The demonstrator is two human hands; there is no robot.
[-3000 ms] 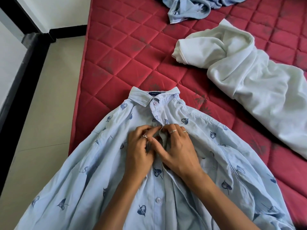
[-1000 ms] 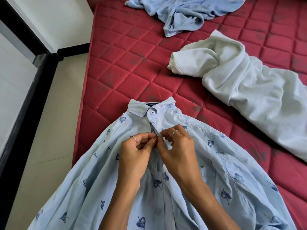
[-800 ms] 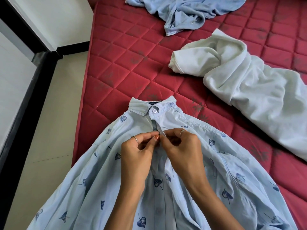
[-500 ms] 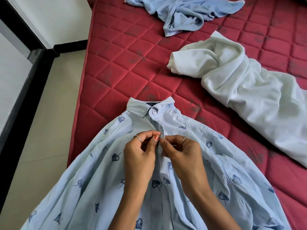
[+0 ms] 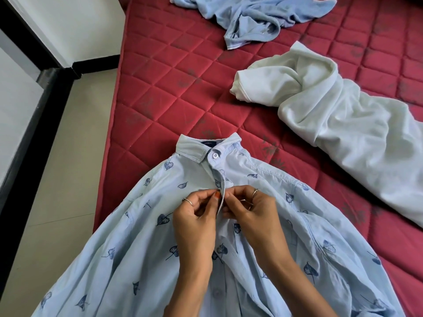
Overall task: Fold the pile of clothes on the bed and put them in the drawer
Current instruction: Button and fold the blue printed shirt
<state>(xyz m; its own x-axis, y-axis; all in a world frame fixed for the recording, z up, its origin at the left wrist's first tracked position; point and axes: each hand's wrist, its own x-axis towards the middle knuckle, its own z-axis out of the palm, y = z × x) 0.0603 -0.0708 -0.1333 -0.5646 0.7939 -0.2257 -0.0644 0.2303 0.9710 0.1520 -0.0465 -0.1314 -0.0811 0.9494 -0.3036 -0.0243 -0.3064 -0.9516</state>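
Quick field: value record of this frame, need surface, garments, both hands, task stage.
surface: red quilted mattress
garment in work: light blue leaf-print shirt, laid flat, collar away from the person, collar button fastened
left hand: pinches the placket just below the collar
right hand: pinches the opposite placket edge
other garments: white garment crumpled to the right; blue garment crumpled at the far edge
task stage: buttoning; nothing folded yet
drawer: not in view
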